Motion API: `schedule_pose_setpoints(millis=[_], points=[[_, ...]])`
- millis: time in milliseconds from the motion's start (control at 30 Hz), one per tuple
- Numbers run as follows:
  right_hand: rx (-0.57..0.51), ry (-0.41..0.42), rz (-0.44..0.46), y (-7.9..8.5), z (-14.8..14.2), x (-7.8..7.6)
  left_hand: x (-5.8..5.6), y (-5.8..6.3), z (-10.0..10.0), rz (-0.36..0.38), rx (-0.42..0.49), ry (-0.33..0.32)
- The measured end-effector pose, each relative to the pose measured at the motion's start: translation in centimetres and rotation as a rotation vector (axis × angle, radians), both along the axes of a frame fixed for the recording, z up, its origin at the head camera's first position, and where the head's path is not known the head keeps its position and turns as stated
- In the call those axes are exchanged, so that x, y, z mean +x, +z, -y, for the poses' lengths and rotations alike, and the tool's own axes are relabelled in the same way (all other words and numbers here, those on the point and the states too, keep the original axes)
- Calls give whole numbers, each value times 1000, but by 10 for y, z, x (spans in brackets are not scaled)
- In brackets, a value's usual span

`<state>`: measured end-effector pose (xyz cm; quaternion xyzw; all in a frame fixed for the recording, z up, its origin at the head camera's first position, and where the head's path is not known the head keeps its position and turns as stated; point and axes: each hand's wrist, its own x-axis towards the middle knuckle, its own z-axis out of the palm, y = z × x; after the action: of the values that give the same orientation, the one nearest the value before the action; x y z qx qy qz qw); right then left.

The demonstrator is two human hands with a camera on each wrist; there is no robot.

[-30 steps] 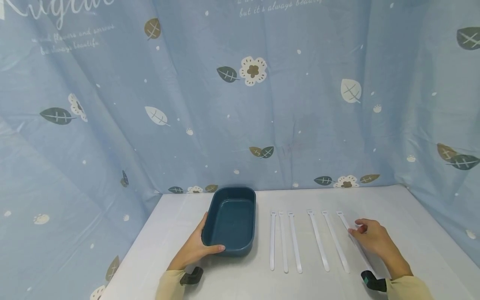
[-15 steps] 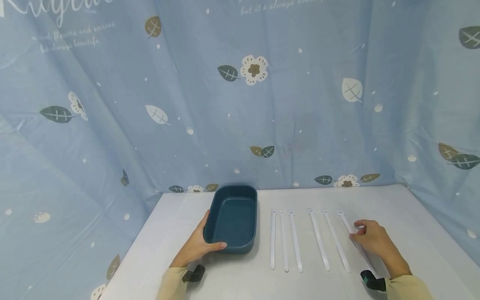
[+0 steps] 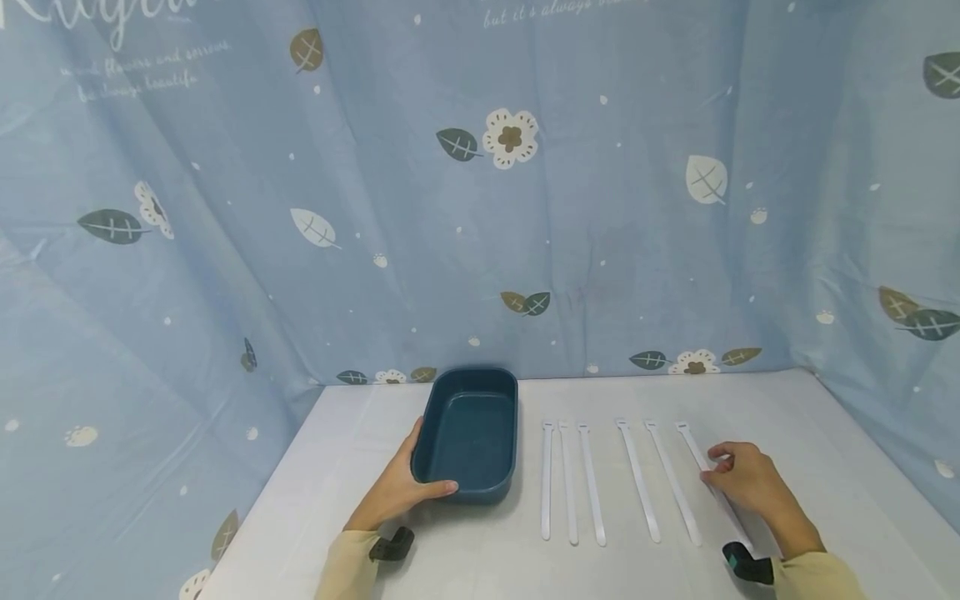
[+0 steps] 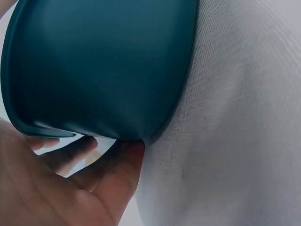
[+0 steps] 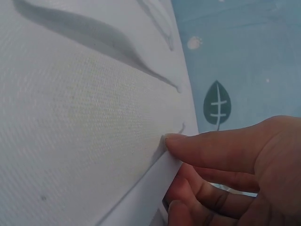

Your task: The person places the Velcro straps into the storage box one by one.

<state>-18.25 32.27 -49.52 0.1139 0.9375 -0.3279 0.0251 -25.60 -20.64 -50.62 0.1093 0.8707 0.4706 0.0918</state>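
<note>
In the head view, my left hand (image 3: 401, 487) holds the near-left corner of a dark teal plastic box (image 3: 468, 446), with the thumb over its near rim and the fingers along its left wall. The left wrist view shows those fingertips against the wall of the box (image 4: 103, 66). On the right, my right hand (image 3: 750, 479) pinches the middle of a white cable tie (image 3: 692, 446), a flat strap with a slotted head. Seen from the right wrist, the thumb lies on the strap (image 5: 146, 190), with the fingers curled behind it.
Several similar white cable ties lie lengthwise between the hands: a group of three (image 3: 567, 492) beside the box and two more (image 3: 637, 483) further right. A white cloth (image 3: 465, 558) covers the table. Behind and at both sides hangs a blue patterned curtain (image 3: 600, 225).
My left hand and the box have shifted a little to the right and away from me. The right hand stays at the rightmost cable tie, its fingers barely moving.
</note>
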Motion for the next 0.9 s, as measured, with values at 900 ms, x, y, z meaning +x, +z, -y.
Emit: schedule_pose_setpoints(millis=[900], points=[[-150,12,-10,6,0,2,-2,-2,1,4,25,-23]])
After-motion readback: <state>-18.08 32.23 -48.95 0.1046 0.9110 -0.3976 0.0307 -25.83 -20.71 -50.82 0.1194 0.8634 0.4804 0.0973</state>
